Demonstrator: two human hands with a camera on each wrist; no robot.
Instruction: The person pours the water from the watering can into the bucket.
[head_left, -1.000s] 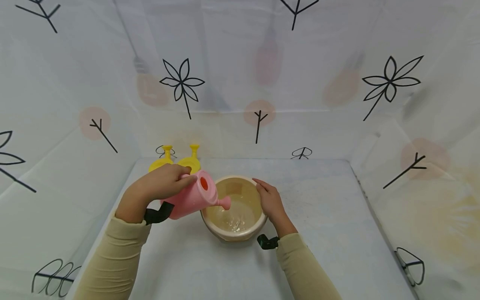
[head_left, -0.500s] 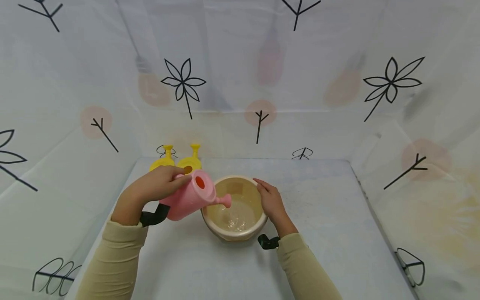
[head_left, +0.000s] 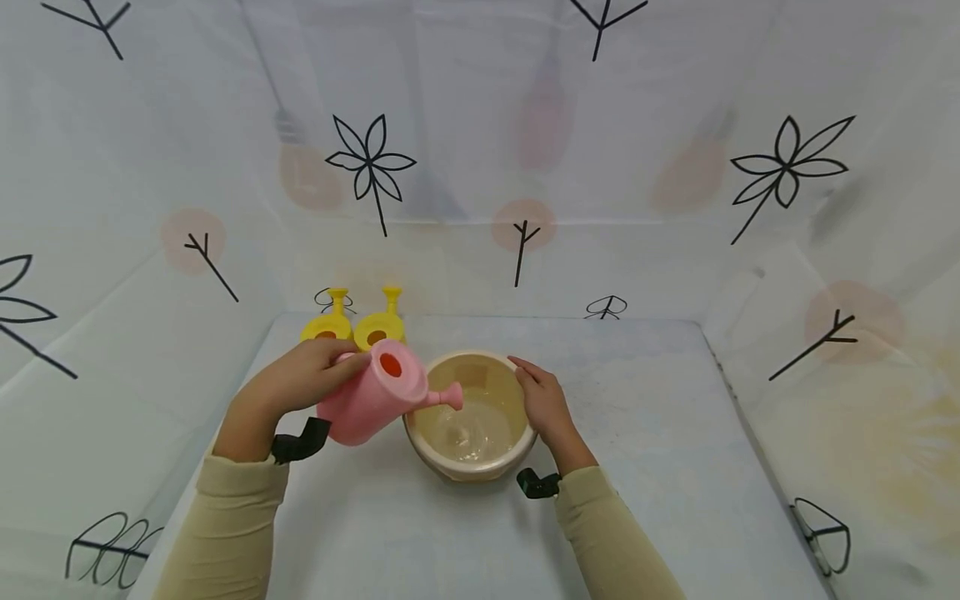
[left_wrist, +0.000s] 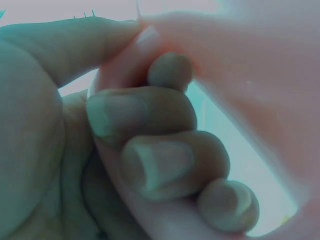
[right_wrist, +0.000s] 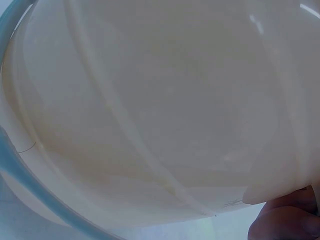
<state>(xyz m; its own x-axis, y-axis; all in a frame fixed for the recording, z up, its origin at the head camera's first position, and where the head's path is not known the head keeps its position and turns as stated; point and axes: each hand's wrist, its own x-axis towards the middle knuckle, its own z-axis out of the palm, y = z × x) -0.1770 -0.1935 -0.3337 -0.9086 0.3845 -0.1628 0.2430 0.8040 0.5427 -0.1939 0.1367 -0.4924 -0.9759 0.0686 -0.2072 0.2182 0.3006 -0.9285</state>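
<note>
My left hand (head_left: 300,375) grips the handle of a pink watering can (head_left: 375,392). In the left wrist view its fingers (left_wrist: 160,165) curl round the pink handle (left_wrist: 125,65). The can is tilted, and its spout reaches over the left rim of a cream bowl (head_left: 472,475). Rippled water (head_left: 468,433) lies in the bowl; I cannot make out a stream from the spout. My right hand (head_left: 546,408) holds the bowl's right side at the rim. The right wrist view is filled by the bowl's outer wall (right_wrist: 165,110), with a bent finger (right_wrist: 285,220) at lower right.
Two yellow watering cans (head_left: 380,327) stand side by side at the table's back left, partly behind my left hand. The white table (head_left: 637,467) meets a patterned cloth backdrop (head_left: 622,250) at the back and sides.
My left hand has shifted a little left and down, and the pink can's spout tip has risen slightly. More of the yellow cans shows. My right hand and the bowl have stayed put.
</note>
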